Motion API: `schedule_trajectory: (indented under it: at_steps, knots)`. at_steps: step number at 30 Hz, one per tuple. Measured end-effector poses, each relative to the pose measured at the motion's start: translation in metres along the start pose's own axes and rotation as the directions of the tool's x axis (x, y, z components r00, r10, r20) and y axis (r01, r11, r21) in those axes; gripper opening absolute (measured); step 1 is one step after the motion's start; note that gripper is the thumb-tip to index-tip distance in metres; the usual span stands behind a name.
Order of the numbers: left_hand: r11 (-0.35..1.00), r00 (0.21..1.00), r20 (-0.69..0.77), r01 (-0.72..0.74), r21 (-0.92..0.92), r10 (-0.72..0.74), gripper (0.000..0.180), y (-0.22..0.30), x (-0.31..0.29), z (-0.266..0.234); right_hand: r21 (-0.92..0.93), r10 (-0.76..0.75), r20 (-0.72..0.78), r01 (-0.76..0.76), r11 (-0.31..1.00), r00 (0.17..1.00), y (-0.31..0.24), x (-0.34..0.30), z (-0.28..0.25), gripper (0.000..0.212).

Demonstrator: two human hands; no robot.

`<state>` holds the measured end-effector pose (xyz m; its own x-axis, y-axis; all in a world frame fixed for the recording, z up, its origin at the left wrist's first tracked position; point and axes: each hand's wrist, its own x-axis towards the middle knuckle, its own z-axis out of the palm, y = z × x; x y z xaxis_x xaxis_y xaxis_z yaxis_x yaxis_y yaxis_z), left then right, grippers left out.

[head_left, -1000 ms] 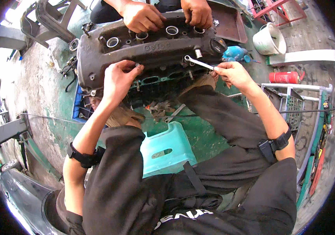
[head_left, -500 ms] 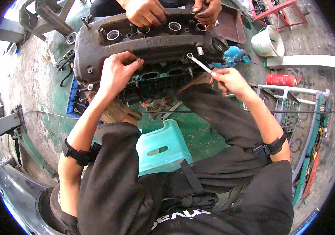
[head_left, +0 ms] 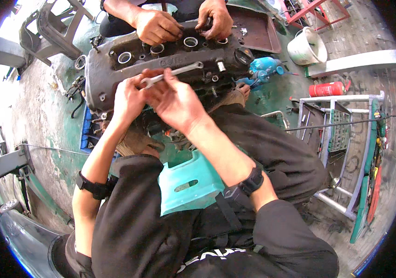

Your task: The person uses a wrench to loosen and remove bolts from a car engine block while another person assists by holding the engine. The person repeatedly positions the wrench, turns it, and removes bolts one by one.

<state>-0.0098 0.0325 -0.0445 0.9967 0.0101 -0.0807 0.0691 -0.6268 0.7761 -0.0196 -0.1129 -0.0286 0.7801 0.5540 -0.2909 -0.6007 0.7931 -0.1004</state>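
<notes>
A combination wrench (head_left: 186, 69) lies slantwise above the near side of the black engine valve cover (head_left: 110, 76), its ring end pointing right. My right hand (head_left: 179, 106) holds it between thumb and fingers, palm turned partly up. My left hand (head_left: 129, 101) is beside it with curled fingers near the wrench's open end; its fingertips are partly hidden, so what they grip cannot be made out. Across the cover, another person's two hands (head_left: 158, 28) (head_left: 215, 21) work with bent fingers by the round plug holes. A silver socket (head_left: 221, 66) stands at the cover's right.
A turquoise plastic stool (head_left: 191, 185) stands between my legs. Right of the engine are a blue tool (head_left: 263, 67), a white bucket (head_left: 305, 48), a red extinguisher (head_left: 328, 89) and a metal frame (head_left: 341, 99). A brown tray (head_left: 262, 28) lies behind; a blue crate (head_left: 85, 132) is at left.
My right hand has swung left with the wrench and now meets my left hand. My left hand has shifted slightly down and left. The view has tilted, and the other person's hands remain at the cover.
</notes>
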Motion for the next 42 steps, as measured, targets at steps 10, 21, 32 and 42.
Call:
schedule_trajectory:
  at_steps: [10, 21, 32, 42]
  knots:
    - [0.999, 0.999, 0.032, 0.007, 0.041, -0.008, 0.036, -0.005, -0.002, 0.001, -0.957, -0.297, -0.246, -0.182, 0.225, 0.923, -0.054, -0.088, -0.035, 0.023]
    - [0.994, 1.0, 0.011, 0.001, 0.112, -0.003, 0.032, 0.002, -0.004, -0.001, -0.947, -0.554, -0.185, -0.299, -0.121, 0.811, -0.146, -0.098, -0.048, 0.023]
    - [0.995, 0.998, 0.06, -0.028, 0.096, 0.022, 0.035, -0.005, -0.005, 0.001, -0.865, -0.484, -0.499, -0.446, 0.231, 0.719, -0.123, -0.106, -0.028, 0.019]
    - [0.997, 0.988, -0.151, -0.041, -0.067, 0.031, 0.041, 0.004, -0.004, -0.002, -0.637, -0.333, -0.55, -0.128, 0.76, 0.766, -0.02, -0.08, -0.047, 0.029]
